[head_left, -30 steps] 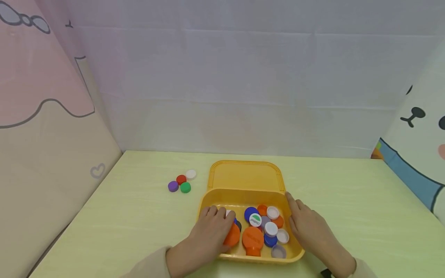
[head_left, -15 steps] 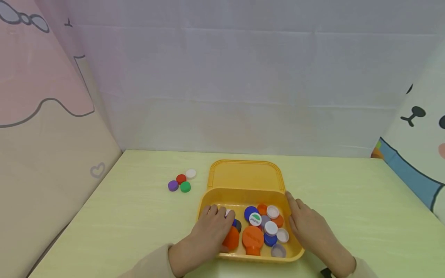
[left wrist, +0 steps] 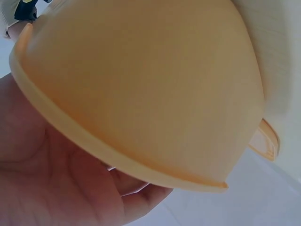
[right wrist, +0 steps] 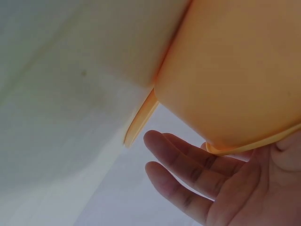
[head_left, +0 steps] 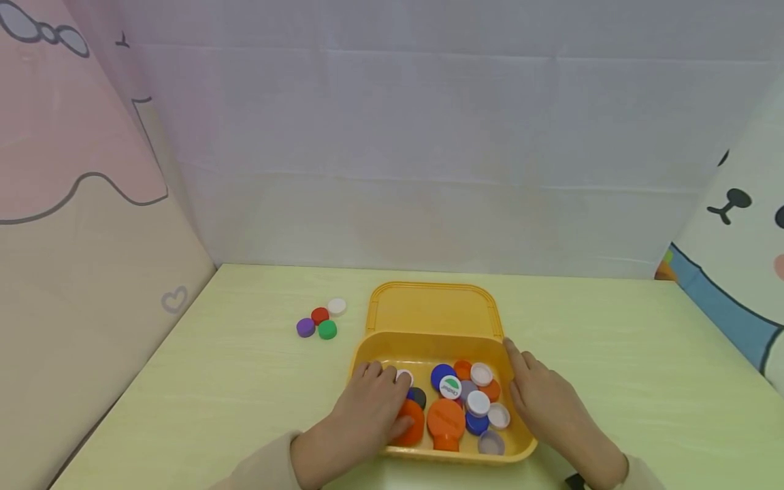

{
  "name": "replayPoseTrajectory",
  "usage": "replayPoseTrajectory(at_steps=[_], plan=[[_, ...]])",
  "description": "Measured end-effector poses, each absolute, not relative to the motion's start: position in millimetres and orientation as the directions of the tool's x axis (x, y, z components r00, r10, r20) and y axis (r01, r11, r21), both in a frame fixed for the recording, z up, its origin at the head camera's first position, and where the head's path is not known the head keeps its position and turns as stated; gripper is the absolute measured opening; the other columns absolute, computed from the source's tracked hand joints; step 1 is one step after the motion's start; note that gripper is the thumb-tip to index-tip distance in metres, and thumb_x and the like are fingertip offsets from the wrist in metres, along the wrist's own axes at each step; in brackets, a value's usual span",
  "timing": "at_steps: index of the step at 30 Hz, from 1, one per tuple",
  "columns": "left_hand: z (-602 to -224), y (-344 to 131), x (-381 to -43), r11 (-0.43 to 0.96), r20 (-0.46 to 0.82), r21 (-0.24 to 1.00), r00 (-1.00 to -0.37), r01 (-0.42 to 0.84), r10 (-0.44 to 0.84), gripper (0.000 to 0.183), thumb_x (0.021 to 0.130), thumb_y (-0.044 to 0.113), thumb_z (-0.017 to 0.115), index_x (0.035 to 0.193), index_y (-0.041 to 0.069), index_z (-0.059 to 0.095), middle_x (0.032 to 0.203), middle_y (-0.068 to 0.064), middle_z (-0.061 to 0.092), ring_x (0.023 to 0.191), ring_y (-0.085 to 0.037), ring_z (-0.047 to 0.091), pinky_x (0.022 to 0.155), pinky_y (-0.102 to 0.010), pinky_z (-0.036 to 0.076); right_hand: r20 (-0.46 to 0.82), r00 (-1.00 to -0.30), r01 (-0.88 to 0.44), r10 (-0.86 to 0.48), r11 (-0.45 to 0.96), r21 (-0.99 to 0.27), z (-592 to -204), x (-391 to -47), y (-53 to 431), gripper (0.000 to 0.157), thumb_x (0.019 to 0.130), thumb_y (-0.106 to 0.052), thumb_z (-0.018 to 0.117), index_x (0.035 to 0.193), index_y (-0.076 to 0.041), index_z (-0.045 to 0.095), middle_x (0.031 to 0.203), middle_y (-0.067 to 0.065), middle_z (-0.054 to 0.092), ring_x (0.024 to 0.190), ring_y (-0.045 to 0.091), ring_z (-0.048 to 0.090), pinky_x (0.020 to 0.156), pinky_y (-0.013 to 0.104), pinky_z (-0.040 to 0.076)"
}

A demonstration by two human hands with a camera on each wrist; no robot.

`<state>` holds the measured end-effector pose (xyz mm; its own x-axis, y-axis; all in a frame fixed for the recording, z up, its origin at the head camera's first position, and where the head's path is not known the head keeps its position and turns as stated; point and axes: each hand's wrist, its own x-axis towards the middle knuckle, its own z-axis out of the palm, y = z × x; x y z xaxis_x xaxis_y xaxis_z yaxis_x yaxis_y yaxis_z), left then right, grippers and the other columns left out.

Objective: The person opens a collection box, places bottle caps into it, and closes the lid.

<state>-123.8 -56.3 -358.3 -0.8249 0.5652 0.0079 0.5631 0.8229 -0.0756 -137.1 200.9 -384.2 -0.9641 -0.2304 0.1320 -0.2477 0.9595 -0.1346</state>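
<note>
A yellow plastic box (head_left: pixel 429 346) holds several bottle caps in orange, blue, white and grey. My left hand (head_left: pixel 372 407) reaches over its left side among the caps, the thumb lying across an orange cap (head_left: pixel 414 423). Its fingertips are hidden, so I cannot tell whether they pinch anything. Beside them are a white cap (head_left: pixel 405 376) and a dark cap (head_left: pixel 418 398). An orange cap with a spout-like end (head_left: pixel 446 418) lies at the front middle. At the right rim rests my right hand (head_left: pixel 547 398), fingers extended; the right wrist view shows its fingers (right wrist: pixel 188 169) beside the wall.
The yellow lid (head_left: pixel 435 307) lies folded back behind the box. On the table (head_left: pixel 239 381), to the left, sit a purple cap (head_left: pixel 305 328), a red cap (head_left: pixel 320 316), a green cap (head_left: pixel 327 330) and a white cap (head_left: pixel 337 307). Printed cloth surrounds the table.
My left thumb has shifted onto the orange cap's top, and that cap has moved slightly. More of the white and dark caps beside the fingers shows. The right hand has stayed put.
</note>
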Motion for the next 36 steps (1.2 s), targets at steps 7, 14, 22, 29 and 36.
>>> replayPoseTrajectory(at_steps=[7,14,22,29,36], plan=[[-352,-59,-125,0.843,0.088,-0.051,-0.838,0.536,0.538,0.032,0.083,0.043,0.061,0.092,0.014,0.053,0.075,0.003,0.050,0.074,-0.016,0.043,0.074,-0.031,0.038,0.159,-0.959,-0.257,-0.236,0.957,-0.133,-385,-137,201,0.052,0.086,-0.013,0.053,0.134,0.002,0.039,0.101,0.016,0.059,0.071,0.022,0.057,0.066,0.040,0.053],[-345,-64,-128,0.871,0.129,-0.022,-0.862,0.492,0.490,0.029,0.083,0.040,0.063,0.094,0.014,0.055,0.078,0.001,0.051,0.078,-0.017,0.045,0.074,-0.032,0.039,0.170,-0.956,-0.264,-0.240,0.955,-0.134,-385,-136,201,0.052,0.085,-0.012,0.053,0.133,0.002,0.040,0.100,0.016,0.059,0.067,0.020,0.054,0.064,0.039,0.052],[-338,-78,-135,0.895,0.250,0.015,-0.868,0.446,0.429,0.029,0.082,0.036,0.065,0.096,0.012,0.056,0.081,-0.001,0.053,0.077,-0.020,0.046,0.072,-0.032,0.039,0.185,-0.951,-0.275,-0.249,0.952,-0.134,-385,-136,201,0.052,0.085,-0.012,0.053,0.133,0.003,0.040,0.097,0.015,0.059,0.065,0.019,0.052,0.062,0.037,0.051],[-339,-96,-147,0.917,0.330,0.039,-0.871,0.397,0.363,0.027,0.080,0.030,0.068,0.094,0.010,0.057,0.081,-0.003,0.055,0.071,-0.021,0.045,0.067,-0.030,0.037,0.179,-0.952,-0.272,-0.247,0.953,-0.131,-384,-136,201,0.052,0.085,-0.012,0.053,0.133,0.003,0.040,0.100,0.016,0.059,0.067,0.021,0.055,0.064,0.038,0.052],[-343,-117,-159,0.930,0.394,0.089,-0.870,0.356,0.295,0.025,0.078,0.024,0.070,0.090,0.008,0.057,0.081,-0.006,0.057,0.073,-0.026,0.050,0.070,-0.039,0.042,0.170,-0.956,-0.265,-0.241,0.955,-0.135,-383,-136,200,0.052,0.085,-0.012,0.053,0.133,0.003,0.040,0.102,0.017,0.059,0.070,0.023,0.057,0.066,0.040,0.053]])
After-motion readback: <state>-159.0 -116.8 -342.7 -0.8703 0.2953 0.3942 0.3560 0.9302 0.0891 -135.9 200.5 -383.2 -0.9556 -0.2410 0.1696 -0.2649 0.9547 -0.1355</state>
